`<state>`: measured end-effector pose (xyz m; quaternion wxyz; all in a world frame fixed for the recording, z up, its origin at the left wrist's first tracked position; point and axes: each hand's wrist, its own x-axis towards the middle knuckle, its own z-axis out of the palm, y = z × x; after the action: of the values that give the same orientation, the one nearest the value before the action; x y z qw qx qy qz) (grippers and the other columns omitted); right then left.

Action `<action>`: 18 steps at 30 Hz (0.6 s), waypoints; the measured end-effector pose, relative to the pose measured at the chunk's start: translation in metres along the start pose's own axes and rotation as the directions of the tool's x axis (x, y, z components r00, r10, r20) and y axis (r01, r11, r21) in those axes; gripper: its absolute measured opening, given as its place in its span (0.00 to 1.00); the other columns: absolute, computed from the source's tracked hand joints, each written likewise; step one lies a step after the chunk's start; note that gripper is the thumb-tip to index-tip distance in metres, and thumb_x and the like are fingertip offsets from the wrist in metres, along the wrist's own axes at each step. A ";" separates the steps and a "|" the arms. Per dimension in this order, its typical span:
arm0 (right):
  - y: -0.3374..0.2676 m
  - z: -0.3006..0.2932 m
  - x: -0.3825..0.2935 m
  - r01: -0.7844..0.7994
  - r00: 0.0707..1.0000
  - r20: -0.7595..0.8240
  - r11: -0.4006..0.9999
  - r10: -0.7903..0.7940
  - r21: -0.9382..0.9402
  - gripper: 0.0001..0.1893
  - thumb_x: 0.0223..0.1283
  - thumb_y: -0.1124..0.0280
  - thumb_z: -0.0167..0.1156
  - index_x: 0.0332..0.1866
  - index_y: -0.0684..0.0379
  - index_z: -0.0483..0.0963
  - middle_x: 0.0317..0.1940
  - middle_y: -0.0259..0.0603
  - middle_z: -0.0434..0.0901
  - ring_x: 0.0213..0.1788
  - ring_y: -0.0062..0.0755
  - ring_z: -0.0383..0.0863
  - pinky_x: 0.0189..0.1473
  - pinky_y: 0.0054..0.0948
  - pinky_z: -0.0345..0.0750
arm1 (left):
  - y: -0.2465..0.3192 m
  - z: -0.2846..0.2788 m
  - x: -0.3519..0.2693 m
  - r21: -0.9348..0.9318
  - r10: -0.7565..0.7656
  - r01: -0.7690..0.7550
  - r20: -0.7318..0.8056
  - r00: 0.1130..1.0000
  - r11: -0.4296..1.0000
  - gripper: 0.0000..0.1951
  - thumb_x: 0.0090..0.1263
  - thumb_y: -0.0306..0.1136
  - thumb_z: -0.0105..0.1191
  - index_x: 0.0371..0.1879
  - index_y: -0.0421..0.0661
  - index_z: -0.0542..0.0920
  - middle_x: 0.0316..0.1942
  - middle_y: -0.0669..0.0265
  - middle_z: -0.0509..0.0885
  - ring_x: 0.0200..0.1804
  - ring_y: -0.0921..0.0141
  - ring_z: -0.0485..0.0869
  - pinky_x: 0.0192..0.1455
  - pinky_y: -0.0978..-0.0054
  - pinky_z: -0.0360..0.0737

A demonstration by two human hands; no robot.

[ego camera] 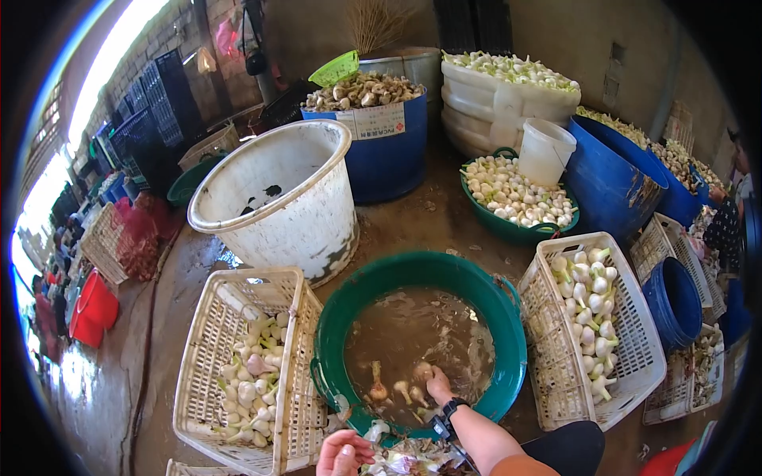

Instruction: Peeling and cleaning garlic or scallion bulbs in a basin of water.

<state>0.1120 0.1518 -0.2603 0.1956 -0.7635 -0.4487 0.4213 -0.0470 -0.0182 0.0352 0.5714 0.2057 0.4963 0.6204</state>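
My right hand (440, 387), a dark band on its wrist, reaches into the green tub (333, 309) of muddy water. Its fingers are on a brownish garlic bulb (422, 371) at the water's surface; its fingertips are partly hidden. Beside it float several more garlic bulbs, one with an upright stem (378, 387). My left hand (345, 453) is at the bottom edge of the picture, in front of the tub. Its fingers are loosely curled, with no object visible in them. Between my hands and the tub lies a heap of garlic skins (411, 458).
Pale plastic crates with cleaned garlic stand left (196, 381) and right (640, 351) of the tub. Beyond are a white barrel (286, 232), a blue barrel (381, 166) of unpeeled garlic and a green basin (506, 235) of bulbs holding a white bucket (545, 152). People sit at both sides.
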 end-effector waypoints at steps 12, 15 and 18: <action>-0.129 -0.142 -0.195 0.132 0.623 0.528 0.743 -0.577 0.656 0.18 0.60 0.67 0.53 0.54 0.58 0.63 0.41 0.31 0.73 0.36 0.14 0.71 0.36 0.18 0.70 | -0.010 0.013 0.010 0.780 0.390 -0.500 0.356 0.849 0.376 0.22 0.54 0.31 0.58 0.48 0.41 0.68 0.36 0.59 0.73 0.33 0.67 0.74 0.36 0.73 0.72; -0.121 -0.150 -0.210 -0.173 0.661 0.612 0.705 -0.435 0.688 0.17 0.61 0.66 0.51 0.54 0.58 0.64 0.41 0.32 0.73 0.37 0.16 0.73 0.38 0.18 0.72 | -0.021 0.020 -0.001 0.777 0.414 -0.475 0.304 0.858 0.413 0.24 0.48 0.33 0.62 0.44 0.42 0.69 0.31 0.59 0.72 0.33 0.63 0.73 0.36 0.68 0.71; -0.107 -0.158 -0.217 -0.313 0.595 0.648 0.606 -0.476 0.732 0.17 0.63 0.65 0.48 0.55 0.59 0.63 0.44 0.34 0.73 0.44 0.20 0.73 0.45 0.20 0.71 | -0.029 0.028 -0.010 0.809 0.445 -0.570 0.461 0.767 0.144 0.24 0.46 0.35 0.63 0.42 0.43 0.68 0.35 0.57 0.72 0.39 0.58 0.73 0.42 0.66 0.71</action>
<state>0.1330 0.0353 0.0031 0.3102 -0.2947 -0.2902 0.8560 -0.0065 -0.0210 0.0256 0.1345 0.6772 0.6215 0.3703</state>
